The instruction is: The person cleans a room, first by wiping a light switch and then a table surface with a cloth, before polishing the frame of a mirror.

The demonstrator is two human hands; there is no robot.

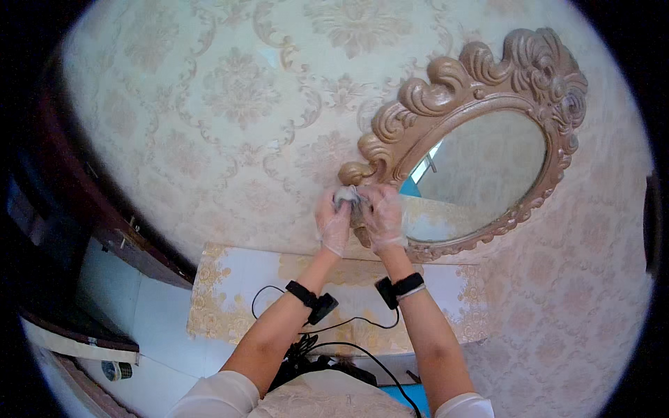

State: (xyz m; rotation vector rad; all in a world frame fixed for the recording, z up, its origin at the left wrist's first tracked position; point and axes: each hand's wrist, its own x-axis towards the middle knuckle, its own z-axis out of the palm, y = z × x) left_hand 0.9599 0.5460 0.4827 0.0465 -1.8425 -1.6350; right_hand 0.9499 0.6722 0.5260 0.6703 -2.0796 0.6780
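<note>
An oval mirror [486, 162] in an ornate carved frame [431, 107], bronze-brown and scrolled, is set against the wall before me. At the frame's lower left edge, both hands meet in thin clear plastic gloves. My left hand [333, 222] pinches a crumpled grey cloth [347, 196], thumb towards the middle. Close beside it, my right hand [385, 217] grips the same cloth and covers part of the frame. The fingertips and where the cloth touches the frame are partly hidden.
Patterned wallpaper [240, 94] covers the wall. Below my hands runs a ledge or table with a white and gold cover [219, 292]. Black cables [360, 345] hang between my wrist straps and waist. A dark wooden door frame [141, 245] stands left, with a small round container [116, 370] low beyond.
</note>
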